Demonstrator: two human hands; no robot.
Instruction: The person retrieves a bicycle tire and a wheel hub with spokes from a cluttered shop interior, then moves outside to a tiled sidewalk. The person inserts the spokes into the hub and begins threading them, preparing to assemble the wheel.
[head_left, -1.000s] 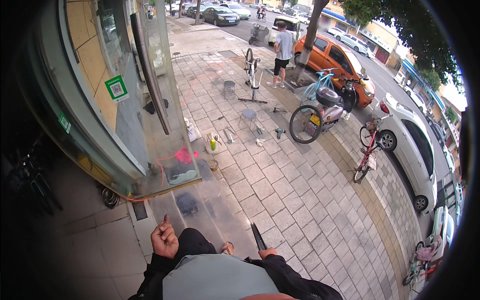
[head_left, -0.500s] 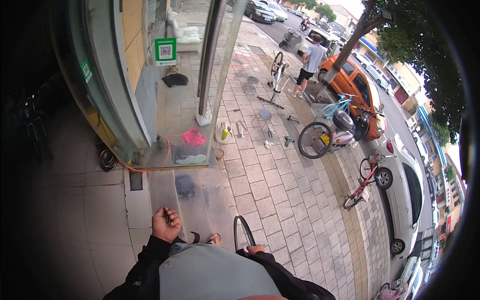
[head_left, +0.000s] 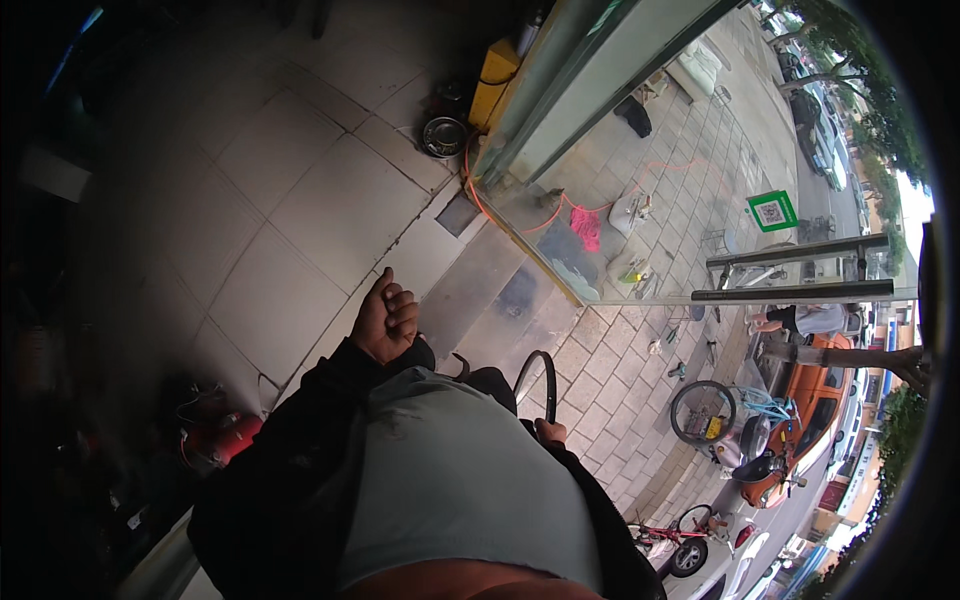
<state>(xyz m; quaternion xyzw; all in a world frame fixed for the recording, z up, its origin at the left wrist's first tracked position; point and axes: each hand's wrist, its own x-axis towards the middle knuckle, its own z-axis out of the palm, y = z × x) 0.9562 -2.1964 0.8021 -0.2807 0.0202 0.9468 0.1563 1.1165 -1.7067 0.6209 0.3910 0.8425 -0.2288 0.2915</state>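
Observation:
My right hand (head_left: pixel 550 430) is closed round the edge of a thin black bicycle tire (head_left: pixel 548 378), which stands up in front of my right side. Only part of its curve shows; my body hides the rest. In front of my left side, my left hand (head_left: pixel 386 318) is curled into a fist with the thumb stretched along the top. What lies inside those fingers is hidden. A black curved strip (head_left: pixel 461 366) shows beside my leg, between the two hands; I cannot tell whether it belongs to the tire.
A glass door (head_left: pixel 600 180) with long metal handles (head_left: pixel 790 291) stands ahead right. By its frame are a metal bowl (head_left: pixel 444 137), a yellow box (head_left: pixel 493 85) and an orange hose (head_left: pixel 474 190). A red cylinder (head_left: pixel 225 438) lies left. Bicycles and a scooter (head_left: pixel 755 450) stand outside.
My view and body have turned left, toward the tiled indoor floor. The left hand has rolled over, hiding the small dark metal-looking bits seen in it before. My right hand still holds the tire.

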